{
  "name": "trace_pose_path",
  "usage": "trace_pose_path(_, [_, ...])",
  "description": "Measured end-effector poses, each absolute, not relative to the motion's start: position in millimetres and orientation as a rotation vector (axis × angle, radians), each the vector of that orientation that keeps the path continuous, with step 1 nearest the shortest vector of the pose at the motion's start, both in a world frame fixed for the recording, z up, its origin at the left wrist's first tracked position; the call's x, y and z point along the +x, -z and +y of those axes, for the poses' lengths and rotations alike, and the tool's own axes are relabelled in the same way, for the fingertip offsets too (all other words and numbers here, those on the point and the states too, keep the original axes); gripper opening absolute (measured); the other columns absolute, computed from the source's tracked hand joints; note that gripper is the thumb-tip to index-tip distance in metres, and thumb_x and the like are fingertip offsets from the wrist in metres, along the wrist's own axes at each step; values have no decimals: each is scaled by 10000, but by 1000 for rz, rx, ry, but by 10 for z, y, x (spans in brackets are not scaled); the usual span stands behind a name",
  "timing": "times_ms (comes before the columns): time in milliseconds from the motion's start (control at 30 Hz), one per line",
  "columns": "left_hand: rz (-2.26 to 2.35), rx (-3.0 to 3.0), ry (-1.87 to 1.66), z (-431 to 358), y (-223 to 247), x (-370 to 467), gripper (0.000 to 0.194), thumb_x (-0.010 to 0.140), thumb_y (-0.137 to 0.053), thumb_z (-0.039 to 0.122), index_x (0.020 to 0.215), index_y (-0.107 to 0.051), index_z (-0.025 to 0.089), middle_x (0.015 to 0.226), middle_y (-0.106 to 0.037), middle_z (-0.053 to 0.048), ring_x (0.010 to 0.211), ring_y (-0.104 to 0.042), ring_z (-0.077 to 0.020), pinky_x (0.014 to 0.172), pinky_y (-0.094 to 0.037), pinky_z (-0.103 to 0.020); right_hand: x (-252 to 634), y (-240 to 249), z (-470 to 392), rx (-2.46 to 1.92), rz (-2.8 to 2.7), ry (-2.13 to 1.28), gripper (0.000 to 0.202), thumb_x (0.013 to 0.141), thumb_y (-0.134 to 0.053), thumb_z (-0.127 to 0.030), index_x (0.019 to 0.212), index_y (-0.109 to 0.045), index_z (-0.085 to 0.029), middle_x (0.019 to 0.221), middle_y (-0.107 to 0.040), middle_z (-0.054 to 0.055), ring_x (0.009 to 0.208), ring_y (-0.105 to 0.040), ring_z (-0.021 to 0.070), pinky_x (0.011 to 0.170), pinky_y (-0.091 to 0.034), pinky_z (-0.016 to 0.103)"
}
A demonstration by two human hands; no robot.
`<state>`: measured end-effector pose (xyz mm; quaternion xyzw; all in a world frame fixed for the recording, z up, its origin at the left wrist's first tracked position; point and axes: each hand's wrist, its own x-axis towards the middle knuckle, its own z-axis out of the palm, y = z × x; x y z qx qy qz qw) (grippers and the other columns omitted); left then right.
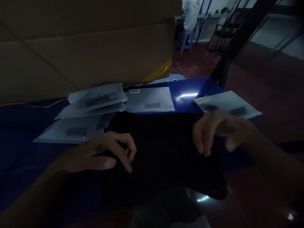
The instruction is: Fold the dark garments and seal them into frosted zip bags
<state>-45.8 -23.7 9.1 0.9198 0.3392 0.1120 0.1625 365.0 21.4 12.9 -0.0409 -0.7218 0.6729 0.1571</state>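
A wide black flat piece [166, 148], perhaps cloth, lies on the blue table and hangs over its front edge. It is too dark to tell its exact kind. Over its left part is my left hand [109, 152], thumb and fingers apart, fingertips on or just above the black surface. My right hand [218, 129] hovers over the right end, slightly blurred, its fingers bent downward and the thumb apart. Nothing shows in either hand. Beside the right hand lies a white plastic packet [225, 103] with a printed label.
Several frosted packets [92, 101] are piled at the left, and another packet [150, 99] lies behind the black piece. A large cardboard box [90, 47] walls off the back left. Beyond it a person [191, 15] sits on a blue stool [186, 39]; a dark metal post [237, 44] rises at right.
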Motion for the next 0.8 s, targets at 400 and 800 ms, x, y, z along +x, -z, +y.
trace_pose_path(400, [935,2804,-175,-268,111,-52,548,984,-668,483,1516,-574,392,1608,-457,-116,1464,-437,-426,1158,-392,-725,3393,69,154,-888,-2618,-847,625,874,-811,-493,1442,-638,-297,1479,-639,84,1396,-558,320,1145,-479,555])
trace_pose_path(800, [794,2833,-17,-302,97,-49,762,980,-626,669,1650,-304,500,1790,-153,-124,1598,-178,-559,1118,-288,-890,3289,57,26,-523,-2599,-1028,445,914,-610,-118,1320,-697,-278,1130,-812,-18,1060,-635,206,967,-495,411])
